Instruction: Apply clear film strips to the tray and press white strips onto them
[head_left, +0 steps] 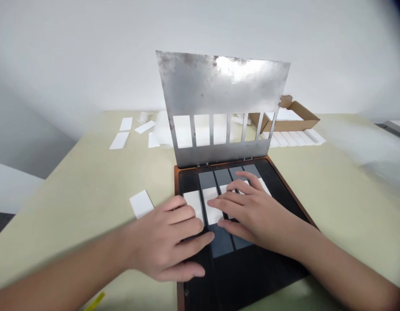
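Note:
A black board with a brown rim (277, 255) lies on the table, its hinged metal plate (193, 90) standing upright with a row of rectangular windows. Across the board runs a row of white cards (214, 216) over dark grey strips (221, 242). My left hand (174, 239) is at the left edge, its index finger and thumb apart and its other fingers bent beside the leftmost white card (193, 201). My right hand (248, 207) spreads its fingers over the row, fingertips on or just above the cards, partly hiding them. Neither hand visibly grips anything.
One loose white card (141, 204) lies left of the board. More white cards (119, 140) are scattered at the back left. A cardboard box (295, 125) holding white sheets stands at the back right, with a row of white cards (297, 138) before it. Something yellow (95, 301) shows at the bottom.

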`<state>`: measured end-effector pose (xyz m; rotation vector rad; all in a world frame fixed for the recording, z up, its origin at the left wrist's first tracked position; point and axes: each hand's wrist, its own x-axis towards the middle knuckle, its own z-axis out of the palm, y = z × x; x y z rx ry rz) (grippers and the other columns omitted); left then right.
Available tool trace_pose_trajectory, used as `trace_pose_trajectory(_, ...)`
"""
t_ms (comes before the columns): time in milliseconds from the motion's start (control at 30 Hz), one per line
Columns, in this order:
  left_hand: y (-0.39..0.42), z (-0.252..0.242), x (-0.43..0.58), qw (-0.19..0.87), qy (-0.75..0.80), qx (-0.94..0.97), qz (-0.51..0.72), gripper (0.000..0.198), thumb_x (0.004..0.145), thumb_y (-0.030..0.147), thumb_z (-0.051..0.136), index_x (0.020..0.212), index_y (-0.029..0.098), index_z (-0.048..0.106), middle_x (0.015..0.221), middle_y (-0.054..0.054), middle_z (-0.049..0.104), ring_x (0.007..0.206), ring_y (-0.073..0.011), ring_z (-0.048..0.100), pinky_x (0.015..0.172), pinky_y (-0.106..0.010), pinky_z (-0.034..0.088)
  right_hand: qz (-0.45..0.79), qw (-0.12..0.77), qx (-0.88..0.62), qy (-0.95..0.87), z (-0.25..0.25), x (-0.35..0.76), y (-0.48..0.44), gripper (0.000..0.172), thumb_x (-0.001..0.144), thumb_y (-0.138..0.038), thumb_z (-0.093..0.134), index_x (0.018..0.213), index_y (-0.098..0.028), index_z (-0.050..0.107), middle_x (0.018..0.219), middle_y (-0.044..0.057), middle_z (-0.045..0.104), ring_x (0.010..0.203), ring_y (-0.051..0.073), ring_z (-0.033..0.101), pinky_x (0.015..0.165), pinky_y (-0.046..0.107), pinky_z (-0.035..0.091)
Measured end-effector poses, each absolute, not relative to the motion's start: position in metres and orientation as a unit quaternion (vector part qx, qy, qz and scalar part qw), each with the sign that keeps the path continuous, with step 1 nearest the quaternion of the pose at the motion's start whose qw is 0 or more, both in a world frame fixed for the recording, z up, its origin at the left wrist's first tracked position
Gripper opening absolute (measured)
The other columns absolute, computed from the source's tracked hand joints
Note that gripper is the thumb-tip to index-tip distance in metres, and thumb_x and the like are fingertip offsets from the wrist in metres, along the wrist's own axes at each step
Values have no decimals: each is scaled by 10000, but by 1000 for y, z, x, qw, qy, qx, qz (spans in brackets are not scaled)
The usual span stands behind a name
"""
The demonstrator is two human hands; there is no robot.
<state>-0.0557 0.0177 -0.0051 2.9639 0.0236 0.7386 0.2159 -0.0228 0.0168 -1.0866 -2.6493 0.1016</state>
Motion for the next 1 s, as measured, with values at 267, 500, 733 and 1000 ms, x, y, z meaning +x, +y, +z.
trace_pose_trajectory(267,18,-4,-53,81,8,972,219,453,1017,501,612,1207,99,700,847,-74,645,744,-229,544,711,-402,369,-14,116,-347,-931,17,213,-24,252,1041,-256,612,1274,-181,674,1104,55,778,1077,258,630,1213,569,306)
trace_pose_trajectory(500,17,-5,-54,79,5,972,223,481,1024,532,591,1211,101,689,839,-65,635,738,-221,535,692,-401,372,-35,113,-338,-934,16,211,-26,225,1051,-249,580,1214,-164,710,1108,64,771,1059,254,631,1213,578,316)
trace_pose_trajectory(733,17,-3,-53,71,3,972,223,500,1017,542,600,1222,94,686,818,-62,635,722,-219,529,690,-398,375,-53,111,-331,-936,15,212,-24,198,1049,-240,582,1150,-171,738,1115,54,771,1080,257,632,1203,582,327)
trace_pose_trajectory(1000,18,-4,-53,69,0,973,221,514,1029,555,575,1227,93,684,811,-60,641,720,-217,537,689,-394,365,-56,121,-326,-936,16,211,-24,194,1051,-231,582,1122,-167,751,1069,48,776,1027,235,627,1215,570,319)
